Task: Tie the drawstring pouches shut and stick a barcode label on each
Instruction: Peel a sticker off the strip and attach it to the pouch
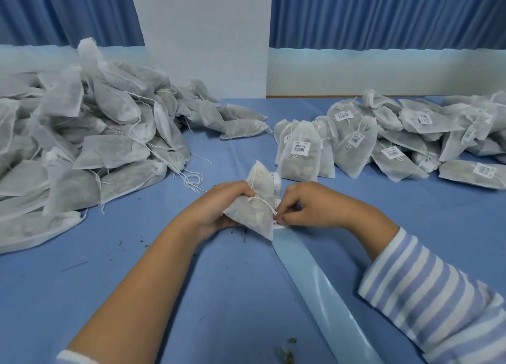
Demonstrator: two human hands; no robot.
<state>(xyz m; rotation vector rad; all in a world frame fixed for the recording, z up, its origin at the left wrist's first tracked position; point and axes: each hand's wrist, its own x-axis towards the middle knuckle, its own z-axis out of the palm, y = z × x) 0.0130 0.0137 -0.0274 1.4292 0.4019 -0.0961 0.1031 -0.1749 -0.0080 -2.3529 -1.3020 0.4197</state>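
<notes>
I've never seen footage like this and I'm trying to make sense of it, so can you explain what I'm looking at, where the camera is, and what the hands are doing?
There is no machine here. One wide camera on a person's head looks down at their bare hands over a table with a blue cloth.

The left hand grips a white fabric drawstring pouch, filled and already tied with white string. The right hand pinches a small white barcode label at the end of a glossy pale-blue backing strip, apparently peeling it off to stick on.

On the person's left lies a big heap of unlabelled pouches. On the right lies a pile of labelled pouches, which look finished. Blue curtains hang behind.
</notes>
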